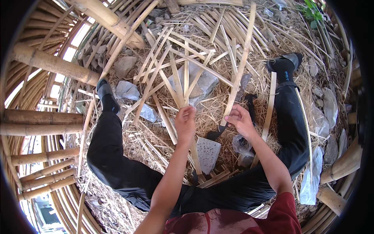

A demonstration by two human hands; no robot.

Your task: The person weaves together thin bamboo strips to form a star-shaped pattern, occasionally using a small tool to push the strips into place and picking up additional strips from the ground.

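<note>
My left hand (184, 123) is closed around several split bamboo strips (186, 74), which fan out away from me; one strip runs down below the fist toward my lap. To its right, my right hand (240, 121) pinches the near end of one long bamboo strip (241, 64) between thumb and fingers. That strip slants up and away to the far right. Beneath it lies a dark blade-like tool (242, 85), partly hidden. A black curved object (251, 107) rests beside my right hand, its kind unclear.
More bamboo strips (218, 23) lie in a pile ahead, over shavings. A flat grey stone (200, 84) and a pale pitted block (207, 154) sit between my spread legs. Bamboo poles (54, 64) stand at the left. A clear plastic bag (309, 183) lies at the right.
</note>
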